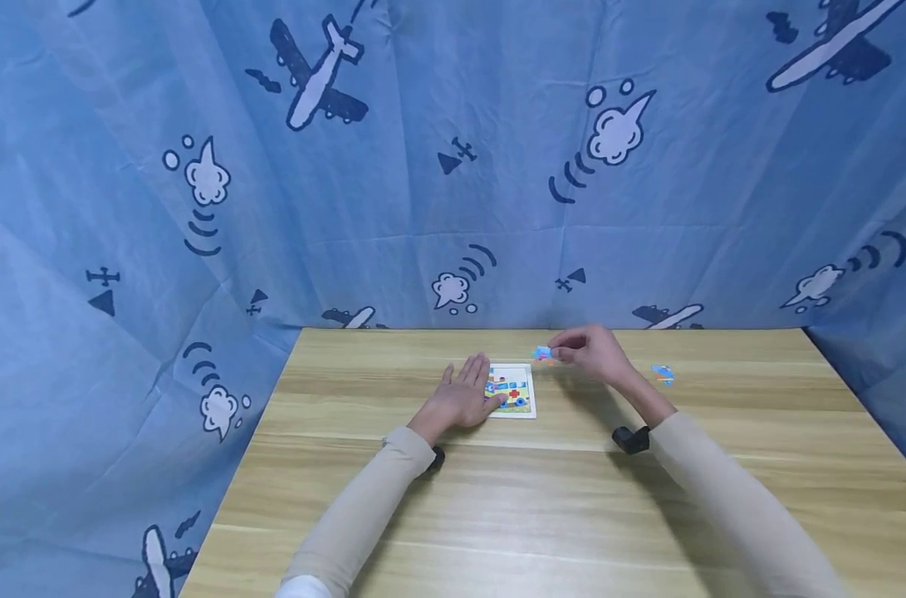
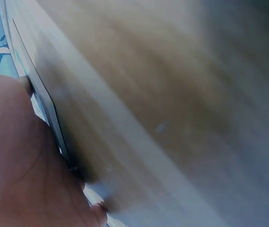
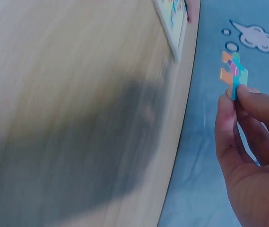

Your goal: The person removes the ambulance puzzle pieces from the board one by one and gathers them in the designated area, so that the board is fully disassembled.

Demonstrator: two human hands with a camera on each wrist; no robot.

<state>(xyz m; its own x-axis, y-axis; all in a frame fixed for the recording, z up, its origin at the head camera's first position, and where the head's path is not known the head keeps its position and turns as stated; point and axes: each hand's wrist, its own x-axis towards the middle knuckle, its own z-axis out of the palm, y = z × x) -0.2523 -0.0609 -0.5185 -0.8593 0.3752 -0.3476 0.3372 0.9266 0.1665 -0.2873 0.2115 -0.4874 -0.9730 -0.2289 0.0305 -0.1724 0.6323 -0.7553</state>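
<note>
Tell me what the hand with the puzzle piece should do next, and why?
Probably move the right hand left, taking the puzzle piece over the board: the pinched piece isn't there yet, part of the board looks bare, and the left hand seems to steady it.

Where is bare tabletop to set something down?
Bare: light wood-grain table between the beige sleeves, and right of the loose blue jigsaw piece. Crowded: the white-framed puzzle board, left hand over it, right hand beside it pinching a multicoloured jigsaw piece.
</note>
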